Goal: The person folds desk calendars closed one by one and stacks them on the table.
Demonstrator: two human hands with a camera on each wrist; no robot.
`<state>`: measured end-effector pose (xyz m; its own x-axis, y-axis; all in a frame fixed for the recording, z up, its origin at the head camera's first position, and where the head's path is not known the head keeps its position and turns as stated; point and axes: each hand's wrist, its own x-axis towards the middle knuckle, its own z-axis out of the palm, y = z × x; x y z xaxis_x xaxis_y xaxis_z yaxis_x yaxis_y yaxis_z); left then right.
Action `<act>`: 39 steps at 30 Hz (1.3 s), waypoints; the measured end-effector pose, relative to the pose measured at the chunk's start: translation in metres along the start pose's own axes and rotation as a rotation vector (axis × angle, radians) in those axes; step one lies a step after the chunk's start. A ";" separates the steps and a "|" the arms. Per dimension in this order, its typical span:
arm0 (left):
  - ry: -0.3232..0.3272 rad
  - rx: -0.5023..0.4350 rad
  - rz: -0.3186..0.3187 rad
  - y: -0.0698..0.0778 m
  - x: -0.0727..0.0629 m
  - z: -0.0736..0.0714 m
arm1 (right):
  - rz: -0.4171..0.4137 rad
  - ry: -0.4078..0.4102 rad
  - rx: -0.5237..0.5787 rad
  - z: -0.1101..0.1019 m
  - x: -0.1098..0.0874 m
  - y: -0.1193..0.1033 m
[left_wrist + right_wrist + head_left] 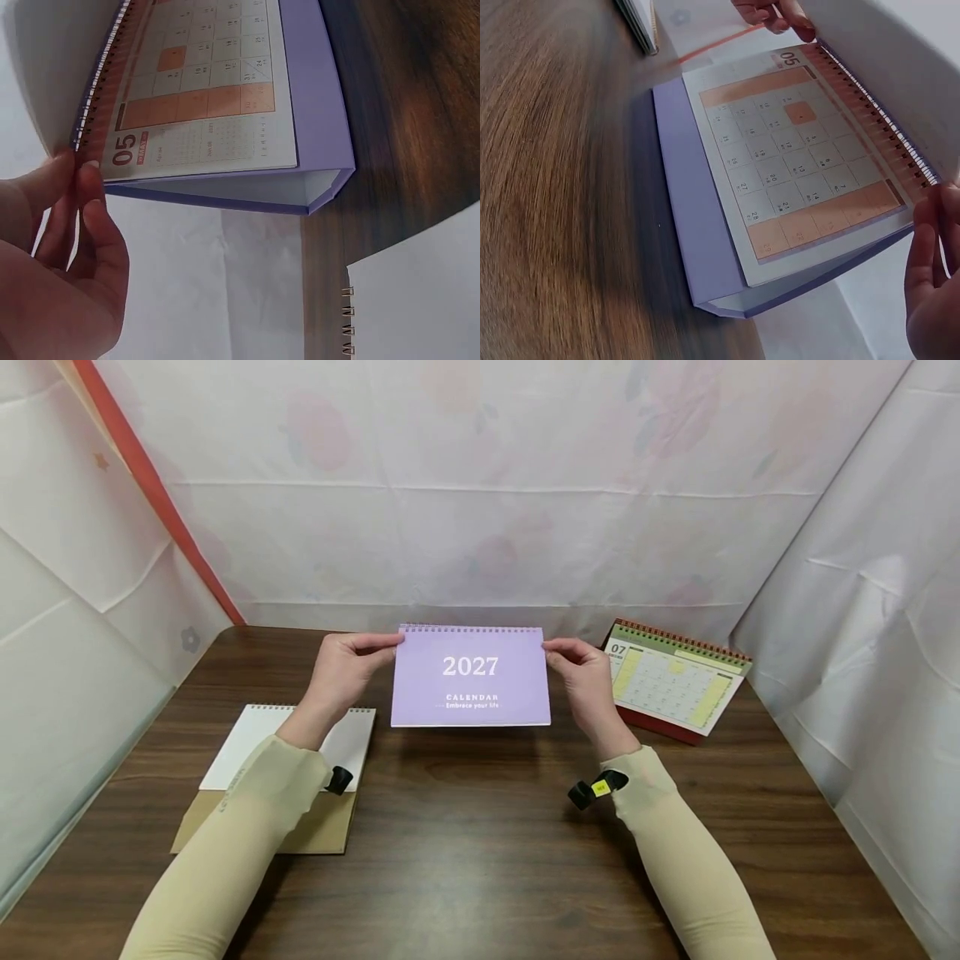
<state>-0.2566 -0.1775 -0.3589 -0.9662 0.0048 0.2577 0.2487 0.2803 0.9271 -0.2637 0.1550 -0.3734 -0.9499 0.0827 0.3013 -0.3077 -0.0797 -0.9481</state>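
Observation:
A purple desk calendar [470, 685] with "2027" on its cover is held up in the middle of the head view. My left hand [341, 668] pinches its upper left corner, and my right hand [588, 681] pinches the upper right one. Both wrist views look under the raised cover, at a "05" page [802, 172] with orange bands. The purple base [315, 97] stands behind that page. In the left wrist view, my left thumb and fingers [97, 232] grip beside the spiral binding [94, 97]. The right fingers [930, 247] hold the binding's other end.
On the left, a spiral pad [232, 743] with white pages and a brown base lies partly under my left forearm. At the right stands another desk calendar [671, 681], open at "07". A white curtain [480, 485] hangs behind the wooden table [480, 843].

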 end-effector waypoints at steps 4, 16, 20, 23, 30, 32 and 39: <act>-0.015 -0.025 -0.015 -0.001 0.000 -0.001 | 0.034 -0.018 -0.015 -0.001 0.001 0.001; -0.013 -0.022 -0.061 -0.002 0.000 0.003 | 0.066 -0.044 -0.047 -0.001 0.006 0.009; 0.010 0.012 -0.065 -0.002 0.001 0.006 | 0.059 -0.017 -0.070 0.002 0.007 0.012; 0.029 0.005 -0.080 -0.003 0.003 0.008 | 0.062 -0.012 -0.085 0.005 0.008 0.012; 0.013 0.114 -0.101 -0.010 0.008 0.007 | 0.137 -0.041 -0.253 0.004 0.010 0.013; 0.000 0.152 -0.097 -0.011 0.009 0.007 | 0.158 -0.064 -0.302 0.002 0.011 0.014; -0.035 0.290 0.000 -0.017 0.012 0.007 | 0.051 -0.162 -0.464 -0.007 0.014 0.018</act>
<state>-0.2726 -0.1755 -0.3736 -0.9692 0.0365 0.2436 0.2238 0.5430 0.8093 -0.2823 0.1619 -0.3873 -0.9706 -0.0679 0.2308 -0.2392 0.3742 -0.8960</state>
